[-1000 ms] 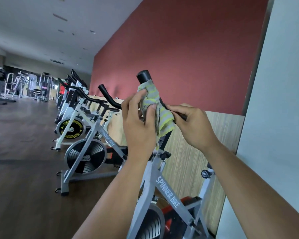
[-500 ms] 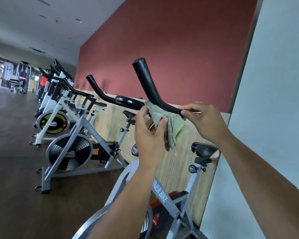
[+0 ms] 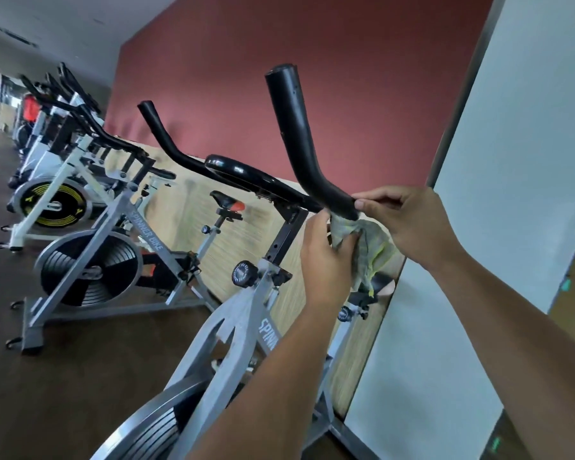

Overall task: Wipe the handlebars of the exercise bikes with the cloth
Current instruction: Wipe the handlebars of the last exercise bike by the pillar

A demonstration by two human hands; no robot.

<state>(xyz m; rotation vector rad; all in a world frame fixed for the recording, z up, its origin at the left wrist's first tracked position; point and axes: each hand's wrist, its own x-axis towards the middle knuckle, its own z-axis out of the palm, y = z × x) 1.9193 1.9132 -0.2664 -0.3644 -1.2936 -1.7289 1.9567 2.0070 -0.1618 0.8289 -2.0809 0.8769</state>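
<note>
Left hand (image 3: 326,257) pinches cloth (image 3: 369,247), right hand (image 3: 415,224) grips handlebar (image 3: 296,127).

Cloth (image 3: 371,245) is showing grey with yellow-green stripes, handlebar (image 3: 294,127) is reading plain black. Bike frame (image 3: 243,310) is showing silver-grey with white lettering; far flywheel (image 3: 52,202) is carrying yellow markings on black, wall (image 3: 346,61) is reading dark red.

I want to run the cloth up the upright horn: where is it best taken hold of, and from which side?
Take the cloth at its bunched top, just under the handlebar bend, coming from below, as the left hand does. The tail hangs loose beneath, and the bar is a round tube rising from that bend, so a wrapped cloth should likely slide up it.
</note>
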